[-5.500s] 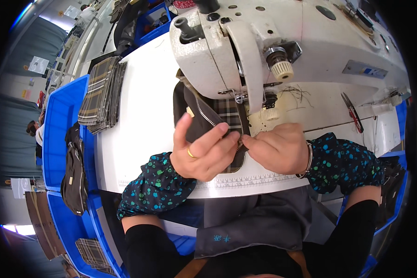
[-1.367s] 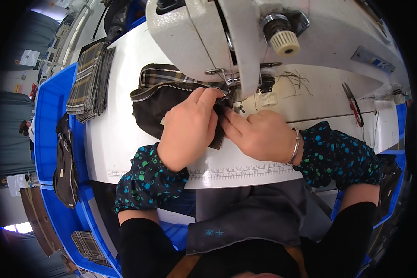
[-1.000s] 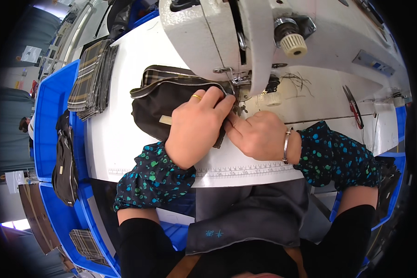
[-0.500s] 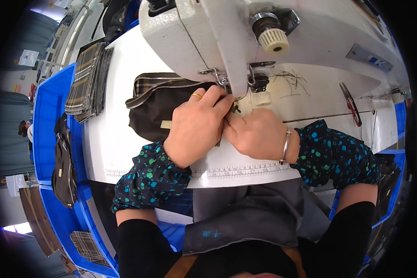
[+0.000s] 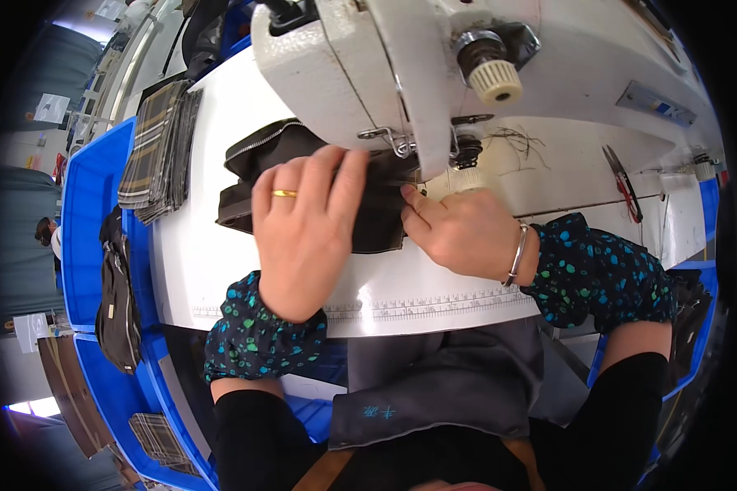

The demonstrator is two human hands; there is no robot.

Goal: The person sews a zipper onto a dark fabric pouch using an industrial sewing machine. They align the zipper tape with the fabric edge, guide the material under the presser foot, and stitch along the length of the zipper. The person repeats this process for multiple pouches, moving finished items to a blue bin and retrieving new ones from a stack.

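A dark brown fabric pouch (image 5: 377,225) with a metal zipper lies under the needle end of the white sewing machine (image 5: 352,74), its top partly hidden by the presser area. My left hand (image 5: 303,229) rests on the pouch with fingers stretched over it, a gold ring on one finger. My right hand (image 5: 458,229) has curled fingers gripping the pouch's right edge beside the presser foot.
A stack of plaid pieces (image 5: 151,151) lies at the table's left. Blue bins (image 5: 90,196) flank the table, holding dark pouches (image 5: 116,311) and plaid pieces (image 5: 157,434). Scissors (image 5: 622,184) and loose threads (image 5: 516,143) lie right. A person (image 5: 51,233) is at far left.
My left hand has shifted left, its fingers stretching from a bent pose. The pouch's near layer is folded differently, hiding the tan label and part of the zipper seen earlier.
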